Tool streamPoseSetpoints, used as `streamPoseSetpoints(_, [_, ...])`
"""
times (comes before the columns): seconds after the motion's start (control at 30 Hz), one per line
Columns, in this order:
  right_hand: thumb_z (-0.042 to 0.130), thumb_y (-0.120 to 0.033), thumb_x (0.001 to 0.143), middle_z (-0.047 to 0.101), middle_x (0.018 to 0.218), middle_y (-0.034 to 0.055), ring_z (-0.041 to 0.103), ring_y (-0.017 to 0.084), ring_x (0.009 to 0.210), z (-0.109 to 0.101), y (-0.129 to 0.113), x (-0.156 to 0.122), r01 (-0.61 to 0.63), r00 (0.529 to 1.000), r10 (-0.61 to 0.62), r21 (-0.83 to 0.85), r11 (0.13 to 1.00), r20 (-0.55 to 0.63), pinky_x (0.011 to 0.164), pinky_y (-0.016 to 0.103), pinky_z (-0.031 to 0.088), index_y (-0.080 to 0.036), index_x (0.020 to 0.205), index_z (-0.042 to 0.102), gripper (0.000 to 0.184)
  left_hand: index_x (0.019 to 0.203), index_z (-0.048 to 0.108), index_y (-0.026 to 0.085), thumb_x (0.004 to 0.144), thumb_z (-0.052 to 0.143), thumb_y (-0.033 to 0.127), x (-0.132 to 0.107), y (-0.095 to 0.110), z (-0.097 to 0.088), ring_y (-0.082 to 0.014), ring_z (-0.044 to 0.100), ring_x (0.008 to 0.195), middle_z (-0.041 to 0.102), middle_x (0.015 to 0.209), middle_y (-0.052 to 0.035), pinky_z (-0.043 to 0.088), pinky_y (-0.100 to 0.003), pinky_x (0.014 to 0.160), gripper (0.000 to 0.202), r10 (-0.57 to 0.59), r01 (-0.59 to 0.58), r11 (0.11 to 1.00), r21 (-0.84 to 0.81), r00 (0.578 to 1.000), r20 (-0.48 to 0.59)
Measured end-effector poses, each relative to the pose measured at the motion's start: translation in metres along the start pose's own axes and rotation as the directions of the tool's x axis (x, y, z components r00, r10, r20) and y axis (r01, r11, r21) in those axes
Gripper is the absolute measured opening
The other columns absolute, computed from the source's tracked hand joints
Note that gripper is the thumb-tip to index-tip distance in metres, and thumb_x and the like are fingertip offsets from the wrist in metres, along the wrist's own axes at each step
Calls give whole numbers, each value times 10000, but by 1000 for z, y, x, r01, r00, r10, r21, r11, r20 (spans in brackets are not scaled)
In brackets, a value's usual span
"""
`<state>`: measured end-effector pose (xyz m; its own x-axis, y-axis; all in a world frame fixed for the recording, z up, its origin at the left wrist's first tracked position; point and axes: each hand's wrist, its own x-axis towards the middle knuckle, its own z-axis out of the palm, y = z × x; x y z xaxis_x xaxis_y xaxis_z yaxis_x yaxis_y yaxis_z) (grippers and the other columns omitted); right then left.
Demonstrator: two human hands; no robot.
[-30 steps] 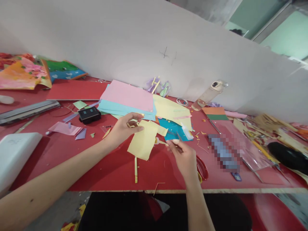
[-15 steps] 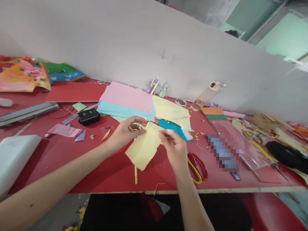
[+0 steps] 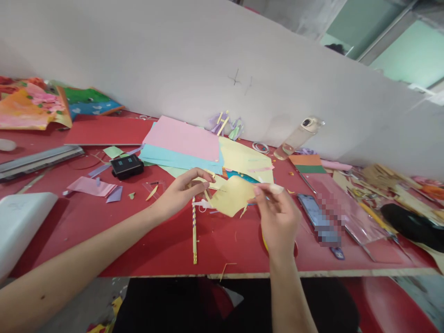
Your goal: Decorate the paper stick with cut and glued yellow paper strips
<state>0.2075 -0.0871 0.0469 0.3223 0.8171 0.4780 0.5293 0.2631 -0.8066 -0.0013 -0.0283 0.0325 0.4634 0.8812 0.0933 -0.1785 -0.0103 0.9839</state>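
A pale yellow paper piece [image 3: 231, 198] hangs just above the red table [image 3: 166, 240], held between both hands. My left hand [image 3: 182, 190] pinches its left edge with thumb and fingers closed. My right hand [image 3: 277, 217] pinches its right edge near the top, fingers curled. A yellow pencil [image 3: 194, 231] lies on the table below the paper, pointing toward the front edge. The red-and-yellow scissors are mostly hidden under my right hand.
Pink, light blue and yellow sheets [image 3: 187, 138] are stacked behind the hands. A black device [image 3: 126, 165], a phone [image 3: 317, 217], a clear bottle [image 3: 294, 138], a white box [image 3: 21, 222] and scraps lie about. A white partition [image 3: 208, 60] bounds the back.
The yellow paper went from hanging down to held flatter and further right. My right hand moved right along it and now covers the scissors. More of the pencil shows.
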Motion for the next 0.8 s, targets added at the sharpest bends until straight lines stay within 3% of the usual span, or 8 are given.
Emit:
streamPoseSetpoints(0.17, [569, -235, 893, 693, 928, 31, 675, 163, 810, 13, -12, -11, 235, 932, -204, -71, 969, 299, 720, 281, 572, -226, 923, 646, 83, 966, 559, 193, 916, 509, 346, -1, 0, -1, -135, 620, 765, 586, 1125, -59, 511, -310, 734, 169, 29, -23, 997, -76, 997, 73])
streamPoseSetpoints(0.4, [554, -188, 904, 697, 973, 46, 657, 175, 916, 19, -13, -9, 398, 872, -330, -130, 908, 362, 726, 284, 557, -223, 965, 635, 107, 1002, 594, 195, 914, 510, 381, -1, 3, -2, -181, 567, 972, 613, 1099, -63, 426, -318, 880, 222, 40, -40, 998, 45, 999, -8])
streamPoseSetpoints(0.53, [549, -150, 902, 704, 962, 46, 658, 169, 925, 22, -13, -7, 473, 841, -404, -128, 871, 359, 681, 264, 547, -215, 977, 640, 135, 996, 606, 203, 902, 524, 399, 0, 3, -3, -180, 554, 945, 619, 1040, -48, 399, -309, 857, 232, 36, -34, 997, 72, 999, -36])
streamPoseSetpoints(0.67, [556, -150, 897, 707, 906, 29, 659, 144, 830, 23, -14, -4, 440, 860, -383, -110, 891, 337, 573, 224, 510, -223, 931, 659, 131, 981, 611, 214, 893, 544, 372, 2, 1, -5, -177, 551, 931, 620, 963, -28, 389, -299, 840, 193, 18, -18, 1000, -8, 999, -34])
streamPoseSetpoints(0.8, [576, -196, 880, 695, 880, 17, 637, 127, 762, 27, -9, 2, 252, 907, -227, -27, 967, 354, 544, 205, 488, -226, 899, 669, 100, 949, 631, 202, 888, 545, 385, 4, -1, -8, -197, 555, 957, 633, 923, -36, 377, -312, 854, 211, -27, 24, 999, -48, 998, -52])
